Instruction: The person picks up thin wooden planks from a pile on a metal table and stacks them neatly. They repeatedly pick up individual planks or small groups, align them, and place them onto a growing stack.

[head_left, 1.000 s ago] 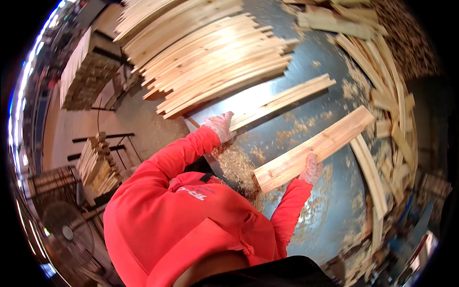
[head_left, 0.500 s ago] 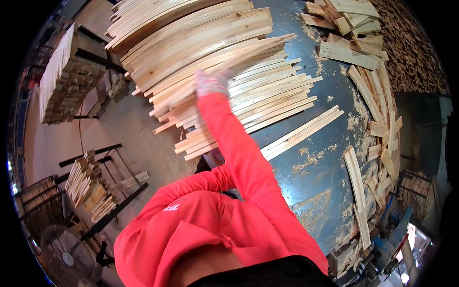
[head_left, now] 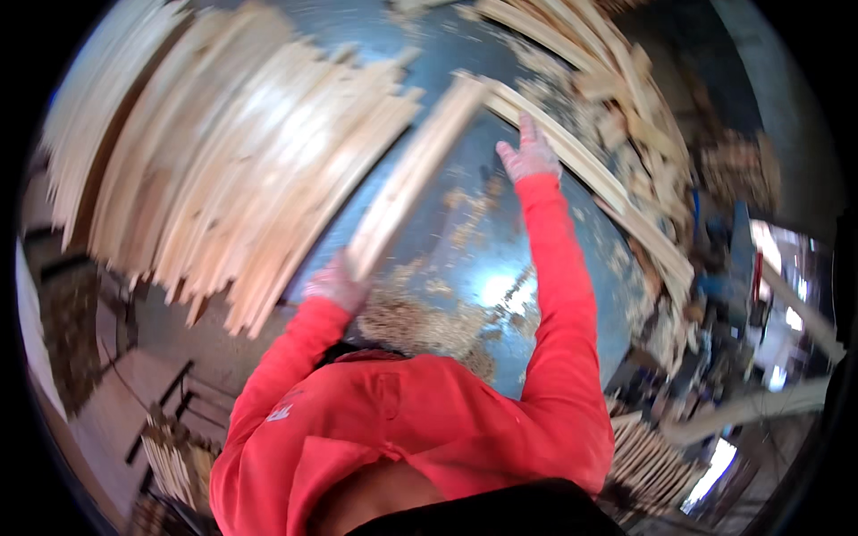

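Note:
My left hand [head_left: 338, 284], in a pale glove, is closed around the near end of a pair of wooden strips [head_left: 418, 174] lying side by side. These slant away from me across the dark metal table [head_left: 465, 286]. My right hand [head_left: 534, 159], gloved too, reaches out with its fingers spread and holds nothing. Just beyond its fingertips is another pair of long strips [head_left: 581, 165], whose far end meets the far end of the first pair. Motion blurs both hands somewhat.
Rows of wooden strips [head_left: 268, 152] cover the table's left side, their near ends overhanging its edge. Sawdust [head_left: 420, 322] is scattered over the tabletop. Offcuts [head_left: 657, 138] lie along the right edge. At lower left, a rack [head_left: 179, 460] holds short boards.
My view has swung to the right. My right hand has left the laid-out strips and is now spread over the table. My left hand, hidden before, now shows at the strips' near end.

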`<state>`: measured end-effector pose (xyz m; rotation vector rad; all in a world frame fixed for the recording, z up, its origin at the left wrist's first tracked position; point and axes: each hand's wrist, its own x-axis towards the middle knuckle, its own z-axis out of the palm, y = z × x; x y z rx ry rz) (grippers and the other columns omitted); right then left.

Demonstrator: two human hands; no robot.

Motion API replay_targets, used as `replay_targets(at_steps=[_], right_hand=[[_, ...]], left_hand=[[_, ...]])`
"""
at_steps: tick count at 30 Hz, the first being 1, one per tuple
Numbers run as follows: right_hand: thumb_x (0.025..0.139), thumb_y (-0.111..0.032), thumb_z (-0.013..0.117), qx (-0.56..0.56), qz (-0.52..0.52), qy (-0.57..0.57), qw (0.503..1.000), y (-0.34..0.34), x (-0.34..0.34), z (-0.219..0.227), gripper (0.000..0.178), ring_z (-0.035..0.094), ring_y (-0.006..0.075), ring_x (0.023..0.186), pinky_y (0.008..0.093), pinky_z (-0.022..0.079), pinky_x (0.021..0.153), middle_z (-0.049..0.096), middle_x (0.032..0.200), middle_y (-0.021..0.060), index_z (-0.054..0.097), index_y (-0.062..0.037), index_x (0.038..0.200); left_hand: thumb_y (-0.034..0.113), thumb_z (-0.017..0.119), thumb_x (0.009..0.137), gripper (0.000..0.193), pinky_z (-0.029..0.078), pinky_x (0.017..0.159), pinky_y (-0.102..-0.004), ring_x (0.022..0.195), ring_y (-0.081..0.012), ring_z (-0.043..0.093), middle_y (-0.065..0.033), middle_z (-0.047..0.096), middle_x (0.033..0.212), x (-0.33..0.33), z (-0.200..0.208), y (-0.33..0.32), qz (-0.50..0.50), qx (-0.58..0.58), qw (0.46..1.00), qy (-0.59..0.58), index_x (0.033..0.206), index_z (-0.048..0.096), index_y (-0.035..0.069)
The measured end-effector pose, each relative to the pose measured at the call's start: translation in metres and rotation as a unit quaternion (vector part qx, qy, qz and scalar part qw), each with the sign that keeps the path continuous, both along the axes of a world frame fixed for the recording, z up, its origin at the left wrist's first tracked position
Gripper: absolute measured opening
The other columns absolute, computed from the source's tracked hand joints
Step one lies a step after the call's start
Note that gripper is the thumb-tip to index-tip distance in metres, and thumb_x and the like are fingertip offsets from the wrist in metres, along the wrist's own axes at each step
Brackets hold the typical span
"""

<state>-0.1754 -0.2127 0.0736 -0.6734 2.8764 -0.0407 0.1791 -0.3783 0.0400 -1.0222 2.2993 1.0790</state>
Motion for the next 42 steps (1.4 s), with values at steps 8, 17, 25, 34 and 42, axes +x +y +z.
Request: replay_targets(at_steps=[8,17,25,34,42], right_hand=[[0.061,-0.06,0.077,0.177,-0.027,-0.026,0.984,0.169,-0.143,-0.049,0.112,0.033,0.0322,0.137,0.0533,0.024,0.109,0.036,0.147,0.0147,0.022,-0.016,0.148],[0.08,-0.047,0.068,-0.313,-0.122,-0.426,0.84,0.189,-0.09,-0.086,0.066,0.063,0.0281,0.103,0.0353,0.049,0.09,0.063,0.115,0.0196,0.053,-0.0016,0.127],[0.084,-0.067,0.048,-0.217,0.061,-0.375,0.899,0.109,0.117,-0.044,0.086,0.049,0.0357,0.125,0.0428,0.035,0.109,0.051,0.135,0.0211,0.034,-0.0064,0.145],[0.071,-0.022,0.074,-0.041,-0.47,-0.086,0.878,0.323,0.107,-0.052,0.106,0.052,0.0378,0.119,0.0421,0.047,0.1,0.038,0.136,0.0316,0.006,-0.0033,0.149],[0.085,-0.042,0.063,-0.274,-0.224,-0.436,0.827,0.102,0.096,-0.022,0.068,0.063,0.0307,0.096,0.041,0.051,0.09,0.064,0.109,0.0192,0.044,-0.0026,0.136]], left_hand=[[0.047,0.073,0.07,0.083,0.054,0.074,-0.0462,0.086,-0.0411,0.066,-0.026,0.067,0.096,0.005,0.01,0.027,-0.004,-0.168,0.986,-0.009,0.133,0.043,0.003],[0.043,0.075,0.073,0.066,0.054,0.07,-0.0445,0.08,-0.039,0.067,-0.0234,0.067,0.09,-0.027,-0.034,0.087,0.058,-0.084,0.989,0.108,0.119,0.053,0.0],[0.038,0.08,0.071,0.089,0.05,0.085,-0.0389,0.1,-0.0297,0.063,-0.0196,0.063,0.113,-0.092,-0.022,0.116,-0.001,-0.032,0.992,0.124,0.138,0.034,0.002],[0.036,0.077,0.073,0.092,0.053,0.08,-0.0397,0.091,-0.0326,0.066,-0.0203,0.065,0.106,-0.101,-0.015,0.117,-0.042,-0.102,0.989,0.097,0.141,0.025,0.0],[0.044,0.076,0.075,0.103,0.051,0.085,-0.045,0.104,-0.0386,0.06,-0.0274,0.057,0.119,-0.045,-0.002,0.122,-0.082,-0.085,0.98,0.159,0.146,0.016,0.0]])
